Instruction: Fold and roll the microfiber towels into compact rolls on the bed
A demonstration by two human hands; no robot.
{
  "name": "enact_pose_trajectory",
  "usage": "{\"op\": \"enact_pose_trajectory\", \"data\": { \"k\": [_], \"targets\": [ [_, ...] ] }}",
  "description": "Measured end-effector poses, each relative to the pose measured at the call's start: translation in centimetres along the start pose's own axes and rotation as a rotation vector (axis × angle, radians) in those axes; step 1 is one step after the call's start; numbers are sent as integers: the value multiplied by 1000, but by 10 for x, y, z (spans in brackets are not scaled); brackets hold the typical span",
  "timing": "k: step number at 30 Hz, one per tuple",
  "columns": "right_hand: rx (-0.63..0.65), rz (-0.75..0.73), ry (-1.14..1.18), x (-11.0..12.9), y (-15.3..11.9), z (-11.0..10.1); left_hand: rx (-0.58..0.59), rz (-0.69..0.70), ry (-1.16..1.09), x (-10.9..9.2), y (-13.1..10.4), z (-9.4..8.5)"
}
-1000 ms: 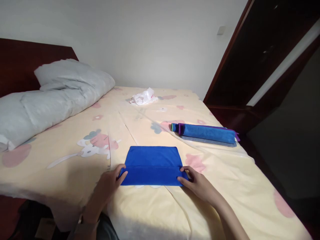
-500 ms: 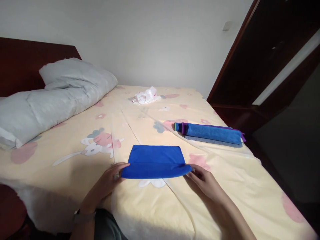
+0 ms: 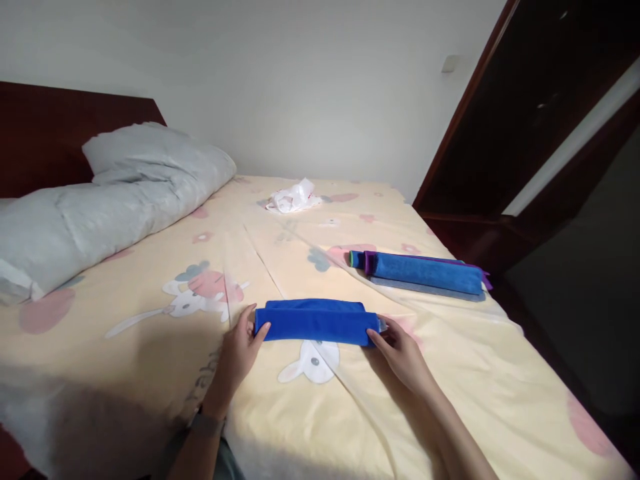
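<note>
Pinching opposite ends between thumb and fingers, the left hand point(image 3: 247, 340) and the right hand point(image 3: 395, 340) are holding the cloth point(image 3: 315, 325), blue and folded into a long strip, a narrow edge of it showing behind the front fold. A band point(image 3: 207, 424) is circling the left wrist. The cloth is lying crosswise over the near half of the bed, and a printed rabbit face point(image 3: 315, 362) is peeking out just in front of it. Under everything, the sheet point(image 3: 300, 420) is spreading pale yellow, creased in long lines and carrying pink, white and grey-green prints. Beyond the right hand, a bundle point(image 3: 427, 272) of blue, purple and grey fabric is resting near the bed's right side. Farther back, a crumpled white bag point(image 3: 295, 196) is sitting toward the far edge. Along the left, a pale grey quilt point(image 3: 110, 213) is slumping in a heap before the dark red headboard point(image 3: 65, 127). Behind the bed, a plain whitish wall point(image 3: 300, 87) is rising, bearing a small switch plate point(image 3: 451, 64); to its right, dark wooden panelling point(image 3: 495, 127) is standing, appearing tilted in view.
</note>
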State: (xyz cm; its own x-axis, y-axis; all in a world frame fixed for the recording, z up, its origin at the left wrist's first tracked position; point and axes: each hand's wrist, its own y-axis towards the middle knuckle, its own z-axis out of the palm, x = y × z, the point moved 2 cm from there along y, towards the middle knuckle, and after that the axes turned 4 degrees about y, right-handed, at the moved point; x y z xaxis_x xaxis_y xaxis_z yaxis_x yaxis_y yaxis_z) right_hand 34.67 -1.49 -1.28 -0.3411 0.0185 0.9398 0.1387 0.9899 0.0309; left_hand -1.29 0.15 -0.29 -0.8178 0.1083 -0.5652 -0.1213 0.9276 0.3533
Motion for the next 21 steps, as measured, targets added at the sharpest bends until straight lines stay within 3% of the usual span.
{"op": "enact_pose_trajectory", "data": {
  "k": [7,10,13,15,21],
  "targets": [
    [12,38,-358,4,-18,-12,-43,87,277,0,-17,-14],
    [-13,-168,-428,15,-23,-21,-98,212,169,3,-19,-27],
    [176,-396,-451,22,-28,-22,125,401,63,5,-20,-32],
    [252,-432,-471,22,-27,-19,287,434,46,7,-20,-31],
    [165,-315,-306,18,-8,-11,339,292,-107,14,1,-20]
  ]
}}
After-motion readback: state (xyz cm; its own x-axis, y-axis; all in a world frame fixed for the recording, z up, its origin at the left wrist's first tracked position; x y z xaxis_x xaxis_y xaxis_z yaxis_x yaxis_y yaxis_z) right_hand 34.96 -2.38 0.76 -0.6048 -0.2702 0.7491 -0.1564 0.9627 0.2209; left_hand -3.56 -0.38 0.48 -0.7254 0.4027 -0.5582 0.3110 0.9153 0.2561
